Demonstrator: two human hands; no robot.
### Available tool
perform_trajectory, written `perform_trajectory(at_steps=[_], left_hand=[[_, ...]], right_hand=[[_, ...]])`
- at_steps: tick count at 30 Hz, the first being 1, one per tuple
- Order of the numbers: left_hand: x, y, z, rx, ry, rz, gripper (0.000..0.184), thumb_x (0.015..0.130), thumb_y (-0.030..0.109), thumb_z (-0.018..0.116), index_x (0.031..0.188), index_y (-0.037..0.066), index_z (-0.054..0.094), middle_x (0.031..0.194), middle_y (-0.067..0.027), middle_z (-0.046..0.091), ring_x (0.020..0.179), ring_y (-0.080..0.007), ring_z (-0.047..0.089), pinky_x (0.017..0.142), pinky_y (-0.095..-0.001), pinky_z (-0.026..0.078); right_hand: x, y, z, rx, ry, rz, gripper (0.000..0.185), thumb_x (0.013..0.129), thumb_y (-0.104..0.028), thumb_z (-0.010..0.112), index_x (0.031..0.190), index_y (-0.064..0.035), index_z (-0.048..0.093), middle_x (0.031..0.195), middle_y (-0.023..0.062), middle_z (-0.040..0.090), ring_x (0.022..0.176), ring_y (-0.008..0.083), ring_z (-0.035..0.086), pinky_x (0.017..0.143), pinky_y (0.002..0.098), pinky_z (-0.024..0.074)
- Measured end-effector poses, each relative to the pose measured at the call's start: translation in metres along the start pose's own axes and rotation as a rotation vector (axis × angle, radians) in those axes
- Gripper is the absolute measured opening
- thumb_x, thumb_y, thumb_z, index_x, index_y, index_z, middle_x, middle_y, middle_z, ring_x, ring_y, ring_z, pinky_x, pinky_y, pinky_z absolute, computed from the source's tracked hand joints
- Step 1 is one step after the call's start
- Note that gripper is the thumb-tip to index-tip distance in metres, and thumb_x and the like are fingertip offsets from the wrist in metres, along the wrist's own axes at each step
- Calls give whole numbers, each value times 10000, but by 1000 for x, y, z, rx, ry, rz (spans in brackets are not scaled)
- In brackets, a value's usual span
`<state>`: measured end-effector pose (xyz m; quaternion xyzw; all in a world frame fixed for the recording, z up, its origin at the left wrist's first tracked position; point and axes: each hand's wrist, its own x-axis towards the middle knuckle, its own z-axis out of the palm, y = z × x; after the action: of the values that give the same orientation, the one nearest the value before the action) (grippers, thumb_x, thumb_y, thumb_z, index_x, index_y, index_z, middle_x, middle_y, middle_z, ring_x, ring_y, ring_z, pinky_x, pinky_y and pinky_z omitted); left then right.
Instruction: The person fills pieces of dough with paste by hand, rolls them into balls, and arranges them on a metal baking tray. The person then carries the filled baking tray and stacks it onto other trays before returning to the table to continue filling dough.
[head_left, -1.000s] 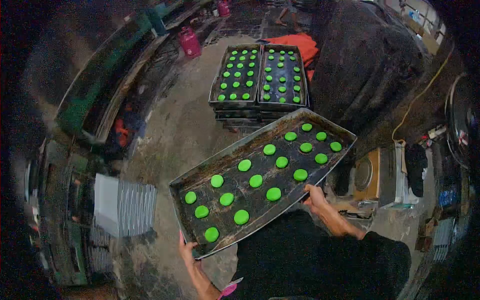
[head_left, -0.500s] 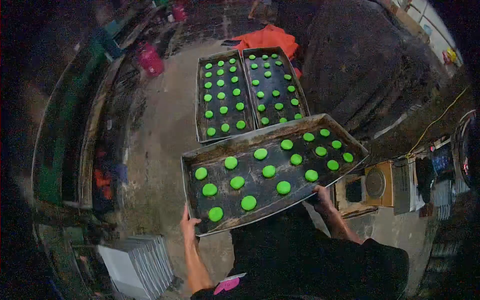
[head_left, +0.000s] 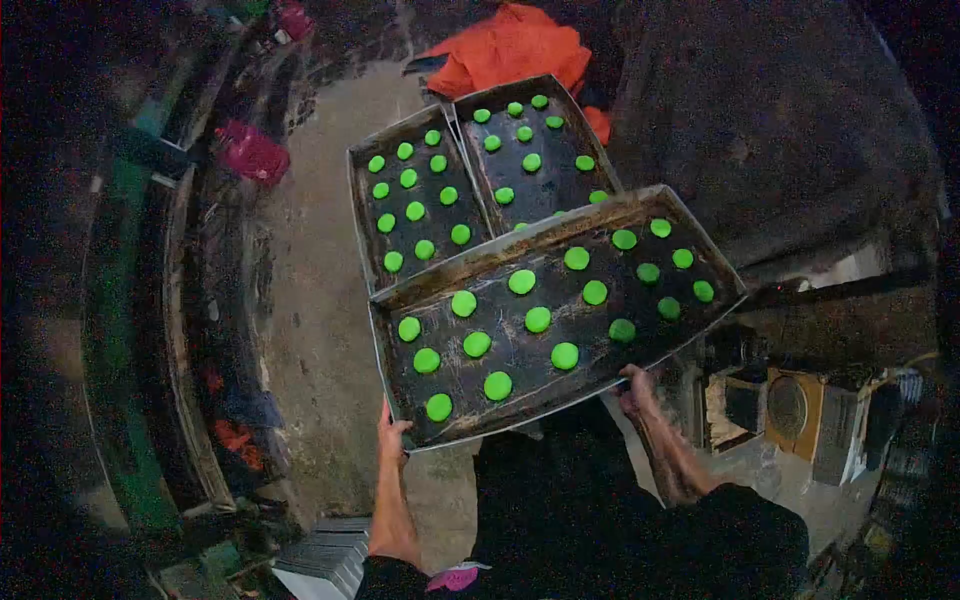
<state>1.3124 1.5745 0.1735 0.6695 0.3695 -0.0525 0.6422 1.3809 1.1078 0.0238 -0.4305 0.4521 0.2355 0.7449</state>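
Note:
Between my two hands I carry a dark rectangular baking tray (head_left: 520, 405) with a raised metal rim, slightly tilted, in front of my body. Round bright green dough pieces (head_left: 538, 320) are spread in rows across it. My left hand (head_left: 393, 432) grips the near left corner, its thumb over the rim. On the near long side, toward the right, my right hand (head_left: 636, 390) is closed round the edge. Past the held tray lie two similar trays, a left one (head_left: 432, 190) and a right one (head_left: 552, 180), side by side with green pieces on them. The held tray hides their near ends.
Orange cloth (head_left: 515, 55) lies beyond the trays. A pink container (head_left: 252, 152) stands at the left beside a long green structure (head_left: 130, 380). Stacked grey panels (head_left: 325, 560) are at lower left. A box-like unit with a round grille (head_left: 788, 408) is at right.
The view has shifted forward, so the held tray now covers more of the two trays beyond it. Both my hands keep their hold on its rim.

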Motion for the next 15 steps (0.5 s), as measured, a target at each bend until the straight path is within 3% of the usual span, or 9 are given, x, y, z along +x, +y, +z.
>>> perform_trajectory(at_steps=[2,4,5,7,10,11,12,13,15], left_hand=[[36,-2,-7,-7,20,-81,820,659,-91,502,1441,65,312,1280,-73,525,1057,-199,566,898,-298,455],[70,-6,-14,167,-98,34,700,769,-72,509,1432,32,308,1300,-109,513,1087,-211,562,937,-310,439],[89,-6,-10,172,-101,32,700,769,-72,509,1432,32,308,1300,-109,513,1087,-211,562,937,-310,439],[136,18,14,528,268,260,548,870,1,515,1394,2,358,1310,-143,507,1115,-218,555,959,-314,429],[224,91,129,321,122,519,411,901,80,536,1293,-27,476,1252,-148,558,1128,-199,549,968,-310,419],[251,116,176,398,40,550,407,883,90,562,1275,-4,510,1215,-136,581,1115,-200,556,949,-314,428],[307,103,200,477,-93,730,415,862,119,587,1262,25,533,1210,-126,584,1101,-218,562,924,-327,439],[322,126,252,547,-186,741,422,844,137,595,1252,44,542,1207,-150,578,1100,-261,563,921,-337,438],[390,118,328,655,-296,867,418,809,128,609,1210,26,549,1196,-185,564,1107,-340,542,956,-365,420]], right_hand=[[15,1,27,135,-25,-127,41,720,-50,549,753,-67,532,768,67,529,676,222,526,666,380,491],[-18,-17,56,65,-18,-100,53,722,-38,547,769,-60,535,784,64,535,710,223,535,697,371,482],[6,-4,52,274,-44,-10,73,725,-22,537,794,-49,538,799,63,540,747,222,544,733,363,472],[38,24,46,493,-47,77,96,729,-6,527,819,-37,541,815,63,545,784,221,554,769,354,463],[68,44,56,380,25,-82,127,756,-27,553,882,-26,556,825,64,553,808,218,562,794,352,473],[59,34,80,435,85,-121,146,783,-60,567,925,-28,554,823,63,550,773,207,562,761,358,488],[50,26,93,487,152,-164,173,810,-92,581,968,-30,552,822,62,547,737,196,563,728,364,504],[64,40,70,491,162,-166,173,810,-92,581,968,-30,552,822,62,547,737,196,563,728,364,504],[83,109,-6,286,-200,-126,261,861,-183,579,1071,-34,535,876,100,569,709,203,574,656,380,512]])
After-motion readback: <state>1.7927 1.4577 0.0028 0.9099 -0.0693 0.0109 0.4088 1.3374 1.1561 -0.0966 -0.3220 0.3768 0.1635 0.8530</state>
